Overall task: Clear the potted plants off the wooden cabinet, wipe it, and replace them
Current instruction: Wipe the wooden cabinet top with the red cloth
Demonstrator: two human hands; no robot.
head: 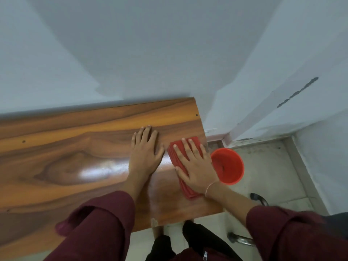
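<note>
Head view, single frame.

1. Room: pale blue-grey wall (150, 53) across the upper half. It meets a second wall in a corner at 2 o'clock. Light tiled floor (263, 176) at 4 o'clock.
2. Wooden cabinet (66, 147): glossy grained top running from 9 o'clock to 6 o'clock, its right end near the corner. No potted plants stand on the visible part. A light glare lies on it at 7 o'clock.
3. Left hand (146, 153): at 6 o'clock, palm down, fingers straight and spread flat on the bare wood, grasping nothing.
4. Right hand (195, 166): at 5 o'clock, fingers extended and spread, pressing flat on item 5.
5. Red cloth (188, 193): folded strip lying on the cabinet's right end, under the right hand.
6. Orange-red pot (228, 166): on the floor at 4 o'clock, just beside the cabinet's right edge. No plant shows in it.
7. Metal tubing (241, 240): at 5 o'clock, low. I cannot tell what it belongs to.

Status, as judged: clearing looks done and the wiping is in hand at the right end. The rest of the top and returning the plants are left.
</note>
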